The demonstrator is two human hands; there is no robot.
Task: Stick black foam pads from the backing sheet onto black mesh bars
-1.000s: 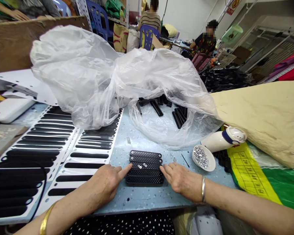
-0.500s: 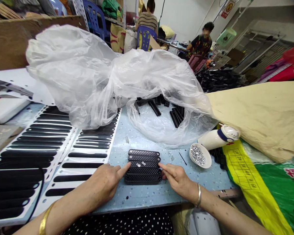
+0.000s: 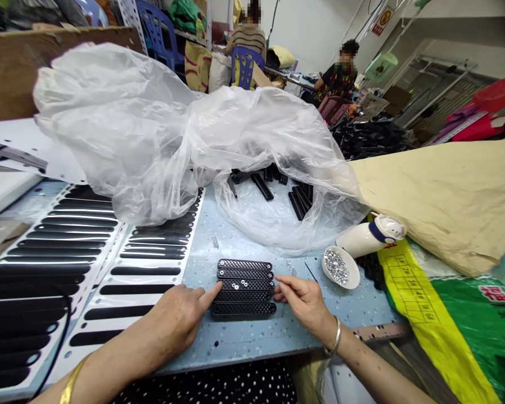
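Observation:
Several black perforated strips (image 3: 244,286) lie side by side in a neat block on the light blue table (image 3: 252,336). A few small silver rings rest on the middle strip. My left hand (image 3: 174,320) presses its index fingertip against the block's left end, the other fingers curled under. My right hand (image 3: 303,300) touches the block's right end with fingers drawn together in a pinch; what, if anything, sits between them is too small to see.
A small white bowl of silver rings (image 3: 340,267) stands right of the block, a white bottle (image 3: 370,237) behind it. A big clear plastic bag (image 3: 172,146) with black strips fills the back. White punched sheets (image 3: 79,264) lie left. Other people sit far behind.
My right hand has drawn its fingers from flat into a pinch at the block's right end. The view has shifted a little; the strips and left hand stay put.

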